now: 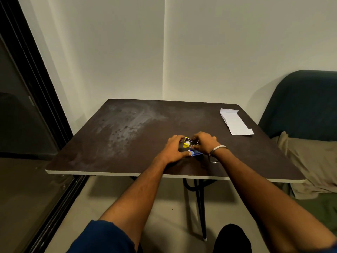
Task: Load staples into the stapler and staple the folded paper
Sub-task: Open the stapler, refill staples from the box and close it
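A small yellow and black stapler [187, 142] sits near the middle of the dark table [127, 136], between my two hands. My left hand [174, 148] curls around its left side and holds it. My right hand [205, 143] closes over its right end, with the fingertips pinched at the stapler; what they pinch is hidden. A small blue staple box [196, 153] lies just in front of the stapler, under my hands. The folded white paper [235, 122] lies flat at the table's far right corner, away from both hands.
The table stands in a wall corner. A dark sliding glass door [27, 125] runs along the left. A dark green sofa [302, 103] with a beige cloth [313, 161] stands to the right, close to the table edge.
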